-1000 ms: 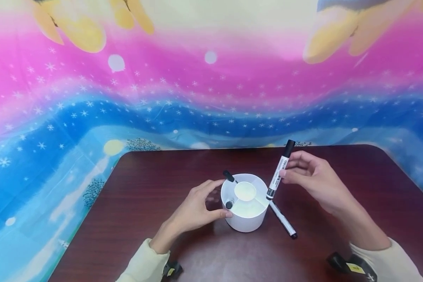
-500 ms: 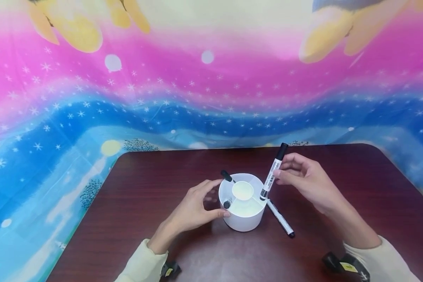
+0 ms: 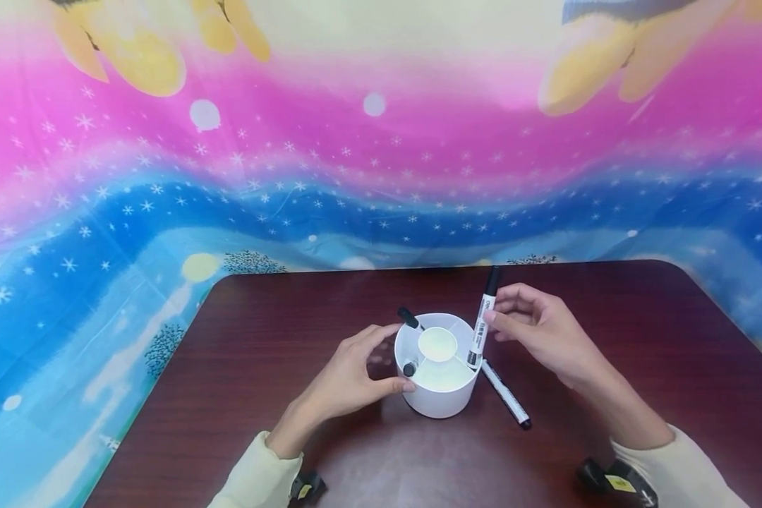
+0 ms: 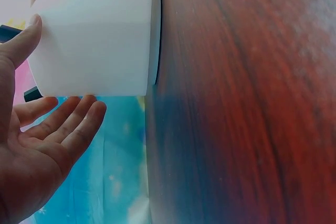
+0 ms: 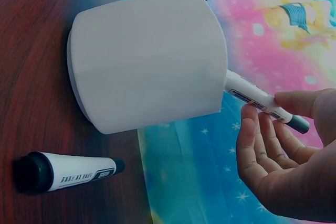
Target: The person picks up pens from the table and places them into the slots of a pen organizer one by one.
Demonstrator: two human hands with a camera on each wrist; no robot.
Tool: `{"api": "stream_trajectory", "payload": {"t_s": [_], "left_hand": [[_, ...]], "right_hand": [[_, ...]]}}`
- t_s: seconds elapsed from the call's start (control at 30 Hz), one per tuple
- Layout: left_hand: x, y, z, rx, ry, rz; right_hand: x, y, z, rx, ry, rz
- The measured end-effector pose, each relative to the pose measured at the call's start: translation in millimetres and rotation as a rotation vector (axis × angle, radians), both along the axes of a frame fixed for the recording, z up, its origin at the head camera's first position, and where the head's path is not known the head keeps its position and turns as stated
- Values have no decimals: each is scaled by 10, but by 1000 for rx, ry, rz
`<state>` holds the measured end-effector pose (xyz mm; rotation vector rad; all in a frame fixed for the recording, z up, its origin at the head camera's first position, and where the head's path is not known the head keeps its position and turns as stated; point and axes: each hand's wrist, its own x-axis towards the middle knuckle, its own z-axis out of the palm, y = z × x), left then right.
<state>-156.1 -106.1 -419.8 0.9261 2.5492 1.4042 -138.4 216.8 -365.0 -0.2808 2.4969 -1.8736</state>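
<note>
A round white pen holder (image 3: 441,401) with a central cup and divided compartments stands on the table. My left hand (image 3: 352,374) grips its left side, thumb at the near rim and fingers along the far side. Two black-capped markers lean inside it, one marker (image 3: 408,317) at the back left and another marker (image 3: 409,368) at the front left. My right hand (image 3: 546,331) pinches a white marker (image 3: 482,321), black cap up, between thumb and fingers. In the right wrist view, the lower end of this marker (image 5: 252,94) is hidden behind the holder's rim.
One more white marker (image 3: 506,394) lies on the dark wooden table (image 3: 330,303), just right of the holder. A colourful printed cloth (image 3: 381,162) hangs behind the table. Black devices are strapped at both wrists.
My right hand has brought the marker left and down, from beside the holder to inside its right rim, and the marker stands more upright. My left hand keeps its hold on the holder.
</note>
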Motion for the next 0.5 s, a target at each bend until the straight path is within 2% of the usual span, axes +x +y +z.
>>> {"api": "stream_trajectory", "payload": {"t_s": [0.5], "left_hand": [[-5, 3, -8, -5, 6, 4]], "right_hand": [[-8, -46, -45, 58, 14, 10]]}}
